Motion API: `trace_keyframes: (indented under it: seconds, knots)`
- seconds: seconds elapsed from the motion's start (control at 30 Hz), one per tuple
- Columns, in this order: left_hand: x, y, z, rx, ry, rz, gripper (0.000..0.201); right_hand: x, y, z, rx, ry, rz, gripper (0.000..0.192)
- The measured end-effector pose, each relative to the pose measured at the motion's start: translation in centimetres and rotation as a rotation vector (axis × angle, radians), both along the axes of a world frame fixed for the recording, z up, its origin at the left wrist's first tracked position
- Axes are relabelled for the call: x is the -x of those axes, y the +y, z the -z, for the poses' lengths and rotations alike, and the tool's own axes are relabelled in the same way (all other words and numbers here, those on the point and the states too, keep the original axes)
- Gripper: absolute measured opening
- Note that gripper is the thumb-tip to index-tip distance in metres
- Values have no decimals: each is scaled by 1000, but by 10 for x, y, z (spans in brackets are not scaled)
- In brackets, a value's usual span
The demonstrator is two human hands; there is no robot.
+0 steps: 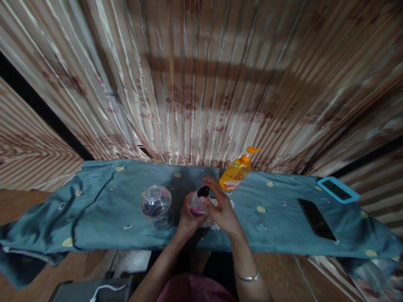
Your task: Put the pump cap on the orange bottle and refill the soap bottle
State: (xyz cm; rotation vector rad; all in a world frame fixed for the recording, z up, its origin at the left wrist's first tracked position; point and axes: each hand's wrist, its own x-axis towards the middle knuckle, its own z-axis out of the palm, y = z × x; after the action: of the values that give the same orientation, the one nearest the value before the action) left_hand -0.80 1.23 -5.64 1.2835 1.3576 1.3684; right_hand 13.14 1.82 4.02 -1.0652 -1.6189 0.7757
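In the head view, my left hand (188, 220) is wrapped round a small clear container (195, 205) with a pink-purple band or content low in it. At its top sits a round black piece that looks like a cap (203, 191). My right hand (222, 207) curves over it, with the thumb and fingers on either side of the black cap. Something whitish (214, 224), partly hidden, lies beneath my hands. To the left stands a clear plastic jar (157, 207), apart from my left hand. Behind my right hand is a pump bottle (235, 174) of orange-yellow liquid.
A blue-green patterned cloth (107, 218) covers the narrow table. On the right lie a dark phone (316, 219) and a blue-framed device (337, 189). A striped curtain (201, 105) hangs along the back edge. A dark box with a white cable (108, 288) is at the lower left.
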Motion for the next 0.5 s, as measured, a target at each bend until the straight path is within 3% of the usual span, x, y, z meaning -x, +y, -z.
trace_keyframes:
  seconds: [0.1,0.2,0.37,0.5]
  knots:
    - [1,0,1,25,-17,-10,80,-8,3,2,-1,89,-28,60]
    - [2,0,1,44,-4,-11,81,-22,15,21,7,150,58,60]
    - [2,1,4,32,17,-18,85,-43,19,96,48,24,312,56]
    - [2,1,8,8,24,-20,84,-41,-2,153,71,-158,374,47]
